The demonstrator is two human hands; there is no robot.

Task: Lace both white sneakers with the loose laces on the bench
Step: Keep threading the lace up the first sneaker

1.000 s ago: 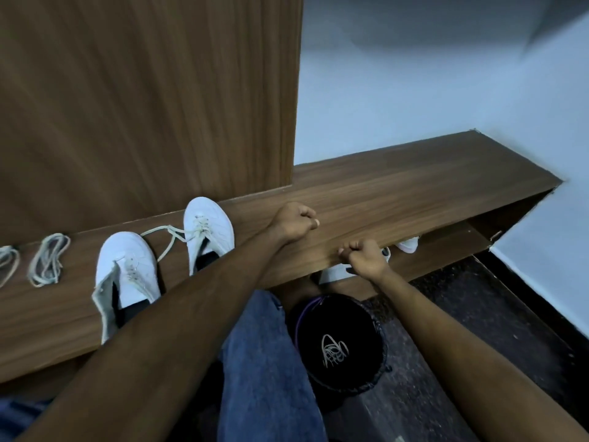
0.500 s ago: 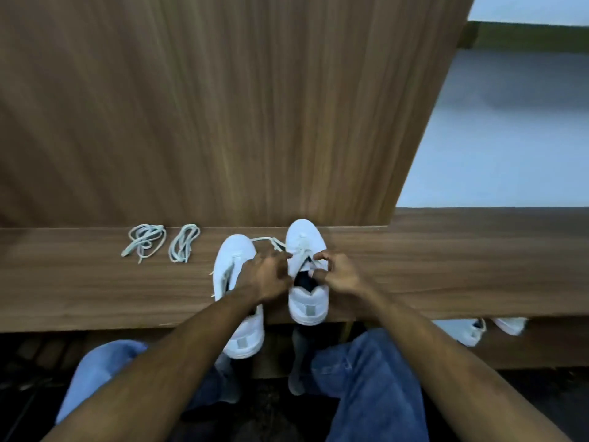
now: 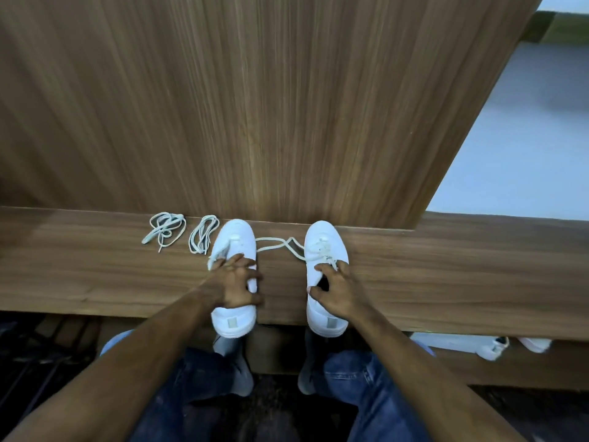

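Observation:
Two white sneakers stand on the wooden bench (image 3: 446, 282), toes toward the back panel, heels over the front edge. My left hand (image 3: 237, 283) grips the left sneaker (image 3: 234, 244) around its opening. My right hand (image 3: 339, 290) grips the right sneaker (image 3: 323, 247) at its collar, thumb on the left side. A white lace (image 3: 277, 245) runs from the right sneaker's front eyelets across the bench toward the left sneaker. Two bundled loose laces lie left of the shoes: one lace bundle (image 3: 165, 229) farther left, the other lace bundle (image 3: 203, 234) beside the left sneaker.
A tall wooden panel (image 3: 255, 106) rises right behind the bench. A lower shelf on the right holds another pair of white shoes (image 3: 494, 347). My knees in blue jeans (image 3: 357, 387) are just below the bench's front edge.
The view has settled on the bench. The two sneakers, side by side before, now stand apart. My left hand has shifted from the right sneaker to the left one; each hand holds one shoe.

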